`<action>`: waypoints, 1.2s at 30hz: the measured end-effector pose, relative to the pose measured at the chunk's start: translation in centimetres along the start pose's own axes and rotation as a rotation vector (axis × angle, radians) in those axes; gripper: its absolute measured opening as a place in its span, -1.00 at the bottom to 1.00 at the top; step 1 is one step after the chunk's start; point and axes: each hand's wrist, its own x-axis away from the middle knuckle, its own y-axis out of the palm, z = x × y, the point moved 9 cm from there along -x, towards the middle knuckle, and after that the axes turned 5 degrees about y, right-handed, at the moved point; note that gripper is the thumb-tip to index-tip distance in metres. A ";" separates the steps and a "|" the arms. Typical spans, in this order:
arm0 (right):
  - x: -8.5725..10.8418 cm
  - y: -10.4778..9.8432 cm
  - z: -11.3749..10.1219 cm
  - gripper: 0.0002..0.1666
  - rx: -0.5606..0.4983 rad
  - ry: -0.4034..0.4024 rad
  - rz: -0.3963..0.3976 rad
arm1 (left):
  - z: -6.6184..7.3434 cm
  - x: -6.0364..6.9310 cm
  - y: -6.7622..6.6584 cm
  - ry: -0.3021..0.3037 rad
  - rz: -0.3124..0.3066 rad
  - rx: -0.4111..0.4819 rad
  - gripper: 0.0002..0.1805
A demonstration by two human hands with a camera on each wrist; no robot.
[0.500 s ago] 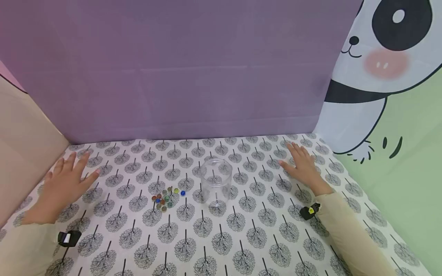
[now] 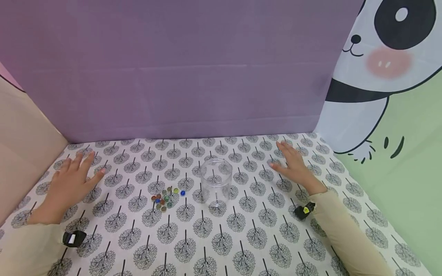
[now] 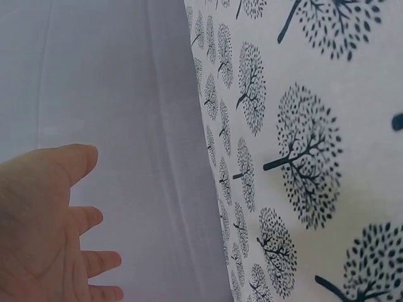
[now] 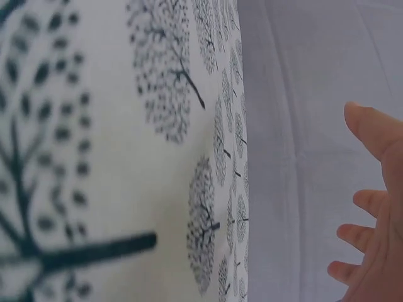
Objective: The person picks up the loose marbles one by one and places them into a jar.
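Note:
A clear jar [image 2: 216, 188] stands upright near the middle of the table, and no contents show inside it. Left of it lies a loose group of small glass marbles [image 2: 166, 198], several in red-brown, green, yellow and blue. One blue marble [image 2: 183, 193] sits at the right edge of that group. My left hand [image 2: 69, 184] is spread at the left side, apart from the marbles, palm down and holding nothing. Over on the right, my right hand [image 2: 296, 167] has its fingers extended, with nothing in it. Both wrist views show the hands bare.
White cloth with a tree print [image 2: 238, 237] covers the table. A purple backdrop [image 2: 193, 76] rises behind its far edge. Beige cloth [image 2: 27, 142] borders the left side, and a green panel with a panda picture [image 2: 407, 126] borders the right.
Both hands have shifted slightly inward, the left one to the right and the right one to the left. The jar and marbles stay where they were.

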 end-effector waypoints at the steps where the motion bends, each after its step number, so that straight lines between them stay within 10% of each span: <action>1: 0.0 0.2 0.0 -0.02 -0.016 0.007 -0.011 | 0.1 0.0 0.0 -0.002 -0.002 0.004 -0.19; 36: 0.8 4.3 -5.6 0.07 -0.449 -0.070 -0.249 | 2.4 0.0 0.8 0.117 0.074 0.115 -0.25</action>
